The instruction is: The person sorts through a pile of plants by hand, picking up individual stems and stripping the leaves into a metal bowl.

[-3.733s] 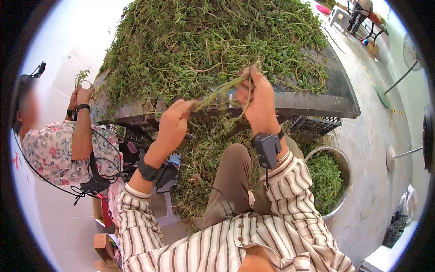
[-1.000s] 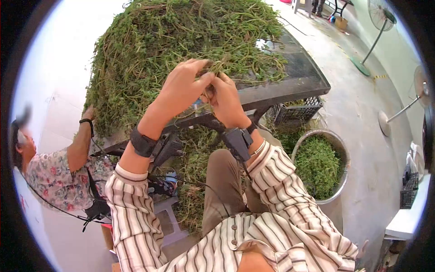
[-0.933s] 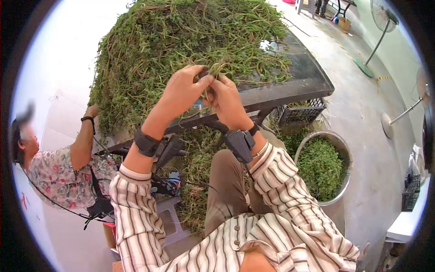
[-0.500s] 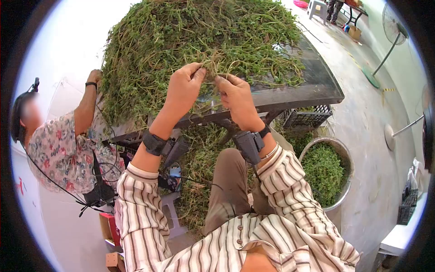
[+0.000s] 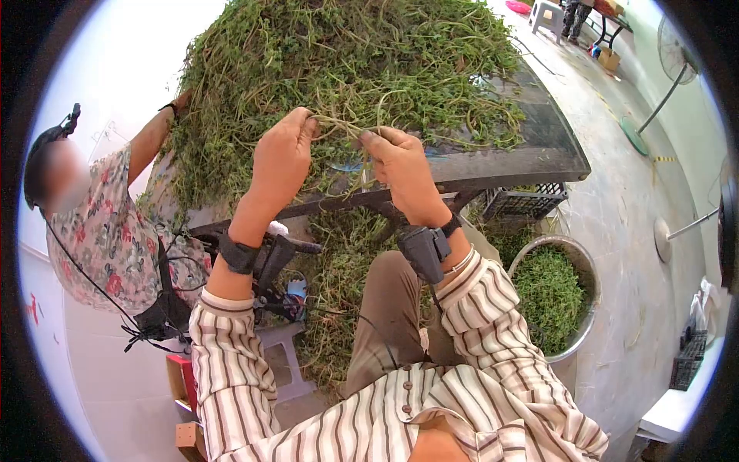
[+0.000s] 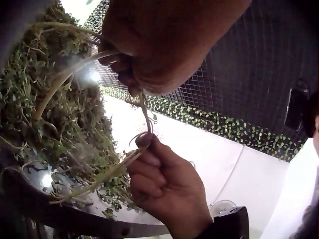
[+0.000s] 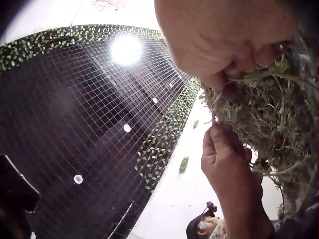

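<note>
Thin pale green stems [image 5: 339,125] stretch between the two hands, in front of a large heap of leafy green plants [image 5: 308,69] on a dark table [image 5: 493,165]. The left hand [image 5: 282,154] pinches one end between thumb and fingertips. At the other end the right hand [image 5: 403,165] pinches the stems, and a stalk rises from it. In the left wrist view the stems [image 6: 145,112] run between the left hand [image 6: 169,45] and the right hand [image 6: 172,189]. The right wrist view has the right hand [image 7: 224,40] above the left hand [image 7: 232,174].
A round metal tub [image 5: 591,269] holding green sprigs stands at right, near a black crate [image 5: 527,202]. More plants [image 5: 339,277] lie beneath the table. Another person [image 5: 108,231] in a floral top reaches to the heap at left. Fans [image 5: 677,58] stand far right.
The hands, close together half a second ago, are apart; the left hand has moved left with the stems drawn out between them. The person at left reaches further into the heap.
</note>
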Tool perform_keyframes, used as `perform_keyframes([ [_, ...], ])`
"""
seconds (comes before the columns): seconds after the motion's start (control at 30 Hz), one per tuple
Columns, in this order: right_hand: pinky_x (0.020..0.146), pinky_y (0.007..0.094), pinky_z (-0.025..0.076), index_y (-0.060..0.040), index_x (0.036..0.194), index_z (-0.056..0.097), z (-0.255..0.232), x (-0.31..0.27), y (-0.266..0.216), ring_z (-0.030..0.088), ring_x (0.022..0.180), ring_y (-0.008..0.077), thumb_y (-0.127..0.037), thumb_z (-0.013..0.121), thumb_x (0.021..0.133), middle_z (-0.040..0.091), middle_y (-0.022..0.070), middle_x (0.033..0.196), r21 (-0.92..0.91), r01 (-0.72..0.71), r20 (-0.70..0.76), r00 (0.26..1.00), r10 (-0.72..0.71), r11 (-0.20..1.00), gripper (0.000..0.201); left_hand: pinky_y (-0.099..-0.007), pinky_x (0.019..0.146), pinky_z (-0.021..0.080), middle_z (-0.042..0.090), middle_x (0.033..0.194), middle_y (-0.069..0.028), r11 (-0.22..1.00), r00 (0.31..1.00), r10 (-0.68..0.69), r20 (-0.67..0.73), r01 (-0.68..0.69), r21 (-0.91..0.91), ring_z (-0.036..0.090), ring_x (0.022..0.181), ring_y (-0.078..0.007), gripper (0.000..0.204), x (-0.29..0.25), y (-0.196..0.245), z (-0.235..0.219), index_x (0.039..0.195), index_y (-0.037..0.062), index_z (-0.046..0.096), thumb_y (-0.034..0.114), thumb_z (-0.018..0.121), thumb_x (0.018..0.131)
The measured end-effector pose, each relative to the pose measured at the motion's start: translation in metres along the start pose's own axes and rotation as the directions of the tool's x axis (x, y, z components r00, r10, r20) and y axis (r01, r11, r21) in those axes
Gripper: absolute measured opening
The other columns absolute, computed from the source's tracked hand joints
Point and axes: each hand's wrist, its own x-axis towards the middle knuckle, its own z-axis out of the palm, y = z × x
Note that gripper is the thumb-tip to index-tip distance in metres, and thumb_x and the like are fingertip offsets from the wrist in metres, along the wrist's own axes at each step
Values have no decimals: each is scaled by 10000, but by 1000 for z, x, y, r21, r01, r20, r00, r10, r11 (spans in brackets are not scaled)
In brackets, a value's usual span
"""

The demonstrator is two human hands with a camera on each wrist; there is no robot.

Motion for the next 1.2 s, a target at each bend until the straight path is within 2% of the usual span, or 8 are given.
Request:
perform_keyframes([
  [0.3,414,183,201,-11,837,591,7,1,2,261,480,5,-179,528,888,342,-92,584,101,-49,71,997,42,994,186,-416,626,428,594,806,-154,989,997,51,-56,-42,144,553,762,-364,210,4,-9,-1,938,30,527,219,437,924],
  [0.37,414,182,202,-13,838,591,5,0,1,261,480,5,-179,528,888,340,-93,584,102,-64,46,997,59,993,184,-366,608,424,584,760,-143,996,993,-91,75,90,10,550,695,-310,210,3,-7,-3,942,1,550,193,469,912],
  [0.57,403,190,212,-32,841,608,-1,5,7,283,462,9,-174,544,870,358,-90,567,86,-57,15,998,56,995,158,-297,581,398,499,751,-92,963,982,8,189,43,-265,466,635,-159,217,1,-2,0,980,-56,580,127,541,870],
  [0.73,409,207,237,-27,865,636,0,7,7,328,475,10,-155,556,845,427,-84,574,71,-65,17,998,64,995,152,-284,607,395,498,792,-66,891,947,-56,316,190,-411,475,678,-140,229,3,4,9,967,-54,592,146,563,858],
  [0.8,405,181,209,-21,907,619,-1,10,8,301,460,-8,-140,544,866,387,-94,571,7,36,36,999,-36,999,147,-276,635,397,513,806,-49,858,931,-75,358,243,-453,488,726,-135,241,5,5,12,947,-43,611,175,585,847],
  [1.03,422,200,225,-19,862,640,-3,17,12,312,484,3,-122,565,837,412,-82,574,-105,49,73,996,-42,993,130,-276,664,404,558,850,-78,850,954,-73,291,212,-482,519,769,-155,233,8,-2,26,891,-45,636,177,598,832],
  [1.13,457,223,250,-1,822,637,-1,19,14,326,533,18,-124,570,829,416,-71,586,-246,150,42,989,-144,958,140,-275,660,406,570,871,-96,859,964,-73,255,190,-475,530,770,-160,224,10,-5,30,886,-47,636,166,595,830],
  [1.2,501,247,345,44,850,625,-4,19,10,408,587,44,-112,580,804,512,3,619,-407,229,10,969,-246,884,169,-274,635,411,573,805,-79,898,983,-84,164,146,-415,532,707,-142,207,12,-6,31,882,-36,636,159,583,835],
])
